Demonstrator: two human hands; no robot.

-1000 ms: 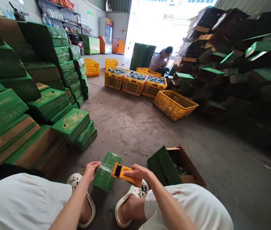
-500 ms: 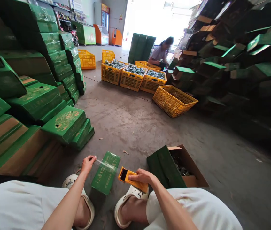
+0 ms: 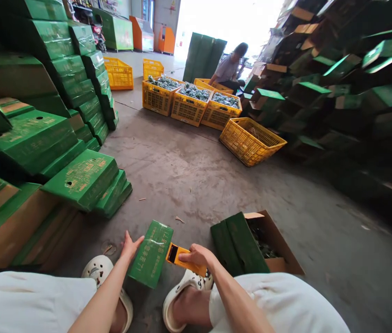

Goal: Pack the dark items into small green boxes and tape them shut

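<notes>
On the floor between my feet stands a small green carton (image 3: pixel 151 254) with pale lettering and a strip of clear tape across its top. My left hand (image 3: pixel 131 245) is at the carton's left edge, thumb and fingers apart, its fingertips touching or very near the side. My right hand (image 3: pixel 198 258) grips an orange tape dispenser (image 3: pixel 185 262), whose front end meets the carton's right side. To the right, an open green carton (image 3: pixel 239 245) lies with dark, shiny packets inside, their kind unclear.
Stacks of green cartons (image 3: pixel 81 178) rise on the left, and a large heap of cartons (image 3: pixel 307 97) on the right. Yellow crates (image 3: pixel 189 111) full of shiny packets stand ahead, with a tilted yellow crate (image 3: pixel 251 143) nearer. A person (image 3: pixel 229 69) sits behind them.
The tape that was stretched from my left hand now lies across the carton. My left hand has opened and moved down to its left edge; the dispenser has come against its right side.
</notes>
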